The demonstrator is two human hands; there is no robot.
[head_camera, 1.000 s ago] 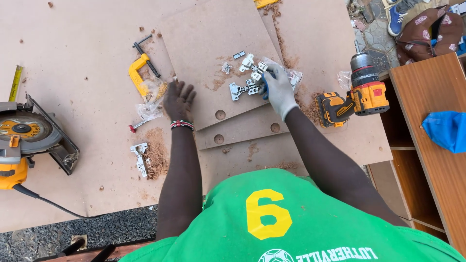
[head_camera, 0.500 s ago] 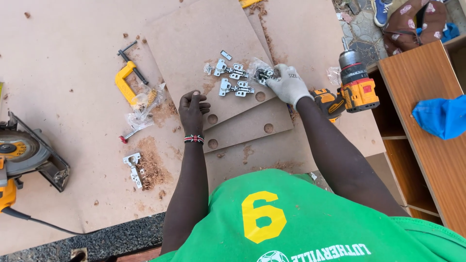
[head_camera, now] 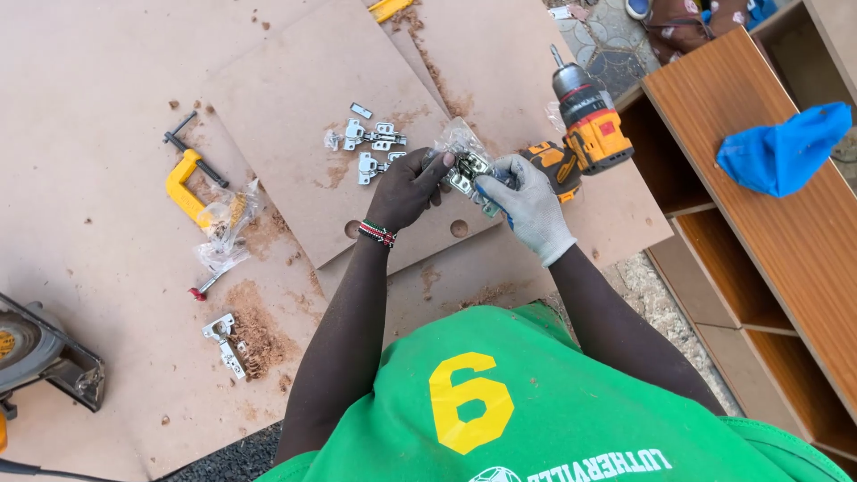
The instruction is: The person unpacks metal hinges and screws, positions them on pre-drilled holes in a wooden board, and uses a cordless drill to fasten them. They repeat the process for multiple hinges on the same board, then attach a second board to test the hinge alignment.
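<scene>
My bare left hand, with a beaded band at the wrist, and my right hand in a white glove are together over a brown board with round holes. Between them they hold a clear plastic bag of metal hinges, lifted off the board. Several loose metal hinges lie on the board just left of the hands. A yellow and black cordless drill lies on its side right behind my right hand.
A yellow clamp and crumpled plastic lie to the left, with one more hinge in sawdust. A circular saw sits at the left edge. A wooden cabinet with a blue cloth stands on the right.
My left hand came off the board and moved right to meet my right hand. Both now hold the bag of hinges, which has been lifted.
</scene>
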